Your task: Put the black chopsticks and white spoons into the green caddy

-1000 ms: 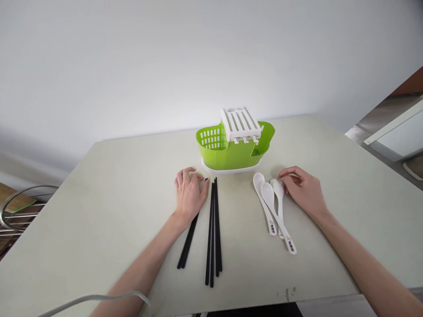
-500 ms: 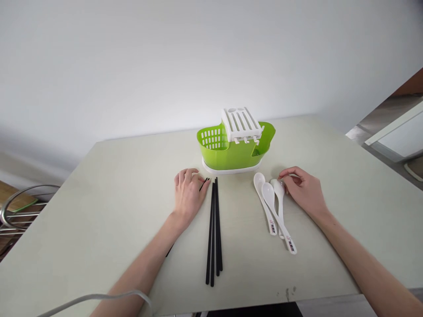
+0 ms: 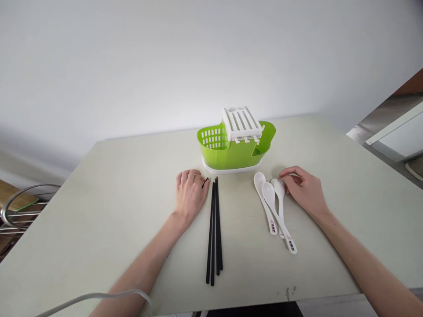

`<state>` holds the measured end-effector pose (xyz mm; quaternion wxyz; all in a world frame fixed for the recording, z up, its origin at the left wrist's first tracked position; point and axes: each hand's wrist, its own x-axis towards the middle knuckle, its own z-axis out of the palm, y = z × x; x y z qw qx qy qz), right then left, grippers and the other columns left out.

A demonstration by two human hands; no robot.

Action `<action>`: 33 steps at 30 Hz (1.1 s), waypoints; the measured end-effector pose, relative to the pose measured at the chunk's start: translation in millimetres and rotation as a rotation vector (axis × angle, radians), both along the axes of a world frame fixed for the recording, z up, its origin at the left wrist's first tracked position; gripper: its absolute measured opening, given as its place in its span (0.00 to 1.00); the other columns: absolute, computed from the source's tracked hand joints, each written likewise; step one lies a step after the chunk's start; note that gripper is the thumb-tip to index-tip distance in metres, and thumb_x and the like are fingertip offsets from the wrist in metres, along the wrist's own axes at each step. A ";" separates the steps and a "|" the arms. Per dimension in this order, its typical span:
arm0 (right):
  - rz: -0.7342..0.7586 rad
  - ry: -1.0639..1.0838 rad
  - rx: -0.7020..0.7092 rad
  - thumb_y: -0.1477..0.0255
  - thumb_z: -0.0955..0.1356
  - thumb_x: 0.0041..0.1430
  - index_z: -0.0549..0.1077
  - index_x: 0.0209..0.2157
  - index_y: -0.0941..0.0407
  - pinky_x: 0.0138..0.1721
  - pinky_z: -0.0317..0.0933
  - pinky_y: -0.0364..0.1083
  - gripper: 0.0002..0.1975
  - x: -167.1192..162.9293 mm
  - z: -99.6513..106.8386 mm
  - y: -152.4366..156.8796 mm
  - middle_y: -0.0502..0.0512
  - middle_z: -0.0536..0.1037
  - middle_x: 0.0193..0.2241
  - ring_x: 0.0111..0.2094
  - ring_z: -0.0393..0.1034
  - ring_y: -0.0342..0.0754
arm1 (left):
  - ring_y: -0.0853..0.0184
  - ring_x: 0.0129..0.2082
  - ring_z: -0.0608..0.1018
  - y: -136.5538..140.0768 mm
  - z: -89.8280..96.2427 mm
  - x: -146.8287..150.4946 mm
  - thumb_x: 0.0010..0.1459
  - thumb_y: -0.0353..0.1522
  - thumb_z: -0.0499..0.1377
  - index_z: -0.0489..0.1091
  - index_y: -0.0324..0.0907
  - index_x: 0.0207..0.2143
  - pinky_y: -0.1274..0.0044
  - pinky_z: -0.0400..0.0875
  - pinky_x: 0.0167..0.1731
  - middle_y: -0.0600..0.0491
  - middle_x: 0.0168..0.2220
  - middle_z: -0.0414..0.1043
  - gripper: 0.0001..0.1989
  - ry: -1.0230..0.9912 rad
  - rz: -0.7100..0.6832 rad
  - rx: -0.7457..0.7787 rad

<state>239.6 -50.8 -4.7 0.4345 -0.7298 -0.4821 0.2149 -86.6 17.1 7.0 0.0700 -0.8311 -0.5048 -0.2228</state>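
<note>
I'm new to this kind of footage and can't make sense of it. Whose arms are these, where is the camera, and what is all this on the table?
No machine here: a person's two bare arms, filmed by a camera on their own head, looking forward and down. That is why the arms enter from the bottom edge.

On the pale table stands a green cutlery holder with a white slotted insert. In front of it lie a bundle of black chopsticks and three white spoons.

The left hand rests beside the bundle, its fingers closed around the tip of one separate chopstick, most of it hidden under the hand and arm. The right hand pinches the bowl of the rightmost spoon. Nothing is clearly lifted.
</note>
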 end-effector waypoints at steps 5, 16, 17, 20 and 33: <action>0.005 0.003 0.003 0.70 0.66 0.56 0.77 0.33 0.51 0.28 0.61 0.45 0.07 0.7 -0.6 -0.3 0.47 0.77 0.23 0.21 0.67 0.45 | 0.55 0.45 0.76 -1.1 -1.8 1.8 0.71 0.33 0.55 0.76 0.41 0.39 0.62 0.66 0.52 0.45 0.44 0.77 0.11 0.058 -0.005 0.020; 0.006 -0.011 -0.004 0.69 0.66 0.56 0.77 0.32 0.51 0.29 0.61 0.45 0.07 1.2 -0.8 -0.2 0.47 0.76 0.22 0.21 0.67 0.46 | 0.53 0.45 0.75 -4.6 -1.3 6.1 0.71 0.33 0.55 0.75 0.38 0.37 0.61 0.67 0.51 0.42 0.45 0.75 0.12 0.193 0.049 0.011; 0.006 -0.011 -0.005 0.69 0.66 0.56 0.77 0.32 0.51 0.28 0.61 0.45 0.07 1.2 -0.9 -0.3 0.47 0.76 0.22 0.21 0.67 0.46 | 0.53 0.45 0.75 -5.1 -1.0 6.7 0.71 0.33 0.55 0.75 0.38 0.37 0.61 0.67 0.51 0.42 0.46 0.75 0.12 0.204 0.051 0.009; 0.005 -0.009 -0.011 0.69 0.66 0.56 0.77 0.32 0.51 0.28 0.61 0.46 0.07 0.9 -0.7 -0.9 0.47 0.77 0.22 0.22 0.68 0.46 | 0.52 0.46 0.74 -6.0 -0.5 7.4 0.71 0.33 0.53 0.75 0.38 0.38 0.60 0.68 0.49 0.41 0.46 0.74 0.13 0.193 0.062 -0.018; 0.004 0.027 -0.009 0.70 0.66 0.56 0.77 0.32 0.51 0.29 0.62 0.45 0.07 -0.3 3.8 -0.7 0.47 0.75 0.20 0.21 0.68 0.46 | 0.63 0.34 0.75 11.5 1.0 0.4 0.69 0.39 0.55 0.70 0.44 0.31 0.70 0.70 0.41 0.51 0.33 0.76 0.14 -0.521 -0.052 -0.360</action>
